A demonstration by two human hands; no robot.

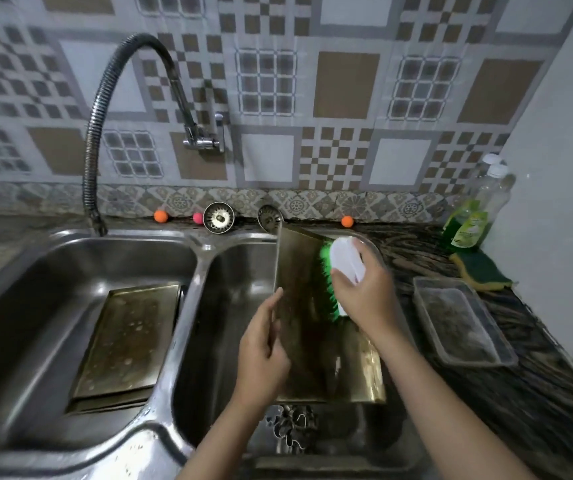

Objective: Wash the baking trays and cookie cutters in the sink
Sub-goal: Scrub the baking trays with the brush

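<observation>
Patterned tiles in brown, grey and white cover the wall behind a double steel sink (205,258) set into my dark marbled bench (427,251). Over the right basin I hold a baking tray (312,341) tilted up on its edge: my left hand (260,355) grips its left rim, fingers curled round it. My right hand (364,289) is wrapped over the white back of a scrub brush (342,261), whose green bristles press against the tray's upper right part. Below the tray, at the bottom of the same basin, lie metal cookie cutters (292,427). A second baking tray (129,341) rests flat in the left basin, spotted with suds. On the bench to the right sit a clear plastic container (461,320), a green and yellow sponge (482,271) and a bottle of green dish soap (472,220). A flexible tap (105,133) arches over the left basin.
</observation>
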